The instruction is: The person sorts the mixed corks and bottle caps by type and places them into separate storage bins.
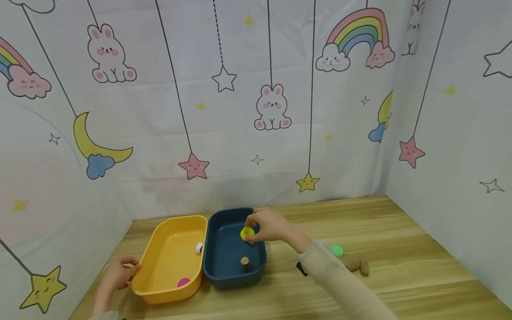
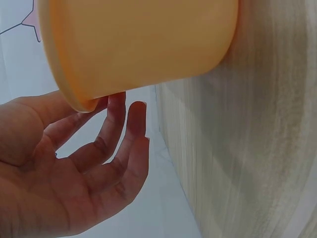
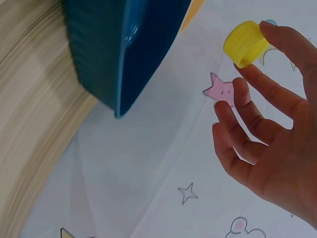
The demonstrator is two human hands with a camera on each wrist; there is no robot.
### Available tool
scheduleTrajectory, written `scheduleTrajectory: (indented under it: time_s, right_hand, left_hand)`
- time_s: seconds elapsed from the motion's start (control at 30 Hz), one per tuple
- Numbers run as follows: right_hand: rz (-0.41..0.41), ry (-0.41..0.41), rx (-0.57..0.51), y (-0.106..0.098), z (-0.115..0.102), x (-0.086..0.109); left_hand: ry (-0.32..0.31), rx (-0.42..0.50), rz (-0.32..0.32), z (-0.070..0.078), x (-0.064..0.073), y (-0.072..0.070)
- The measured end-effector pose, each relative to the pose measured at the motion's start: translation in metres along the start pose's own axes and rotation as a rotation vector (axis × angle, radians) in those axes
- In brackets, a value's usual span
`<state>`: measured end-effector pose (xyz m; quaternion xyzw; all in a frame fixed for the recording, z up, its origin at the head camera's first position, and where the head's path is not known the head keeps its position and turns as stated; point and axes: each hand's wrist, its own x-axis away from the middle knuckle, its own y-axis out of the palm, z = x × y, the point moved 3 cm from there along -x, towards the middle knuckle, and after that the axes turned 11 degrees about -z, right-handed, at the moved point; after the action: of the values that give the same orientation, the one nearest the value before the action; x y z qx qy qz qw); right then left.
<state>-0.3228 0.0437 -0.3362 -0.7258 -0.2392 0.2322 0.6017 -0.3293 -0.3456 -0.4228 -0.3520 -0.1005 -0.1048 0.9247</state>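
Observation:
My right hand [image 1: 274,224] pinches a yellow bottle cap [image 3: 243,44] between thumb and index finger, over the dark blue tub [image 1: 234,282]. In the right wrist view the other fingers are loosely bent, away from the cap. A cork-like brown piece [image 1: 245,261] is inside the blue tub. At the near left corner of the yellow tub [image 1: 168,298], my left hand [image 1: 118,272] holds the rim [image 2: 79,105] with thumb and fingertips; part of the thumb is hidden behind it. A pink cap [image 1: 183,282] and a small white-and-black piece [image 1: 199,248] lie in the yellow tub.
Right of the blue tub, a green cap [image 1: 338,251] and brown cork-like pieces [image 1: 363,268] lie on the wooden table [image 1: 416,266], partly behind the right sleeve [image 1: 340,280]. The tubs stand side by side. White printed cloth [image 1: 240,186] encloses the table's back and sides.

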Motion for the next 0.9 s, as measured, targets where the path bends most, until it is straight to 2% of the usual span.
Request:
scheduleTrajectory:
  time_s: [0.1, 0.33, 0.67, 0.9]
  right_hand:
    - [-0.017, -0.017, -0.012, 0.001, -0.009, -0.007]
    - [-0.060, 0.003, -0.054, 0.007, -0.027, -0.022]
    - [-0.055, 0.001, -0.055, 0.013, -0.052, -0.040]
    - [-0.058, -0.001, -0.037, 0.025, -0.070, -0.057]
  left_hand:
    - [0.001, 0.004, 0.001, 0.001, 0.001, 0.000]
    - [0.008, 0.007, 0.008, 0.003, 0.003, 0.000]
    - [0.006, 0.016, 0.001, 0.006, 0.003, 0.000]
    - [0.014, 0.014, -0.002, 0.002, 0.002, 0.000]
